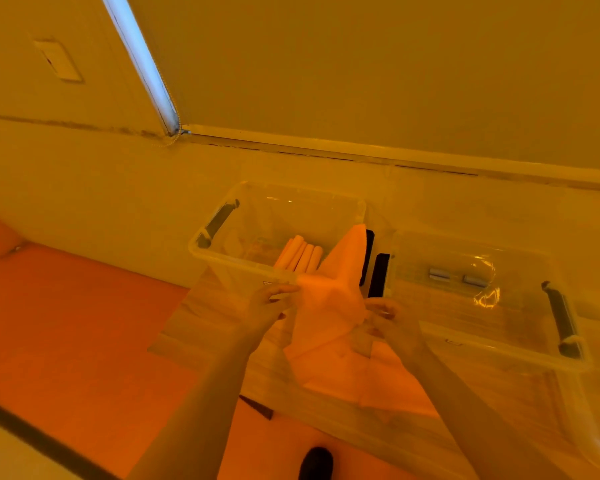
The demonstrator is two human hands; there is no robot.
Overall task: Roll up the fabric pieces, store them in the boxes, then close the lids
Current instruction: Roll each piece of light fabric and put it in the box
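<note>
A pale fabric piece hangs between my hands, in front of the two clear boxes. My left hand pinches its upper left corner, and my right hand grips its right edge. The cloth's top rises over the rim of the left box, which is open and holds several rolled fabric pieces. More loose fabric lies on the table below my hands. The right box is also clear, with dark handles; I cannot tell what it holds.
Both boxes stand on a light wooden table against a window sill and wall. A clear lid lies at the far right. Orange floor and a dark shoe show below the table edge.
</note>
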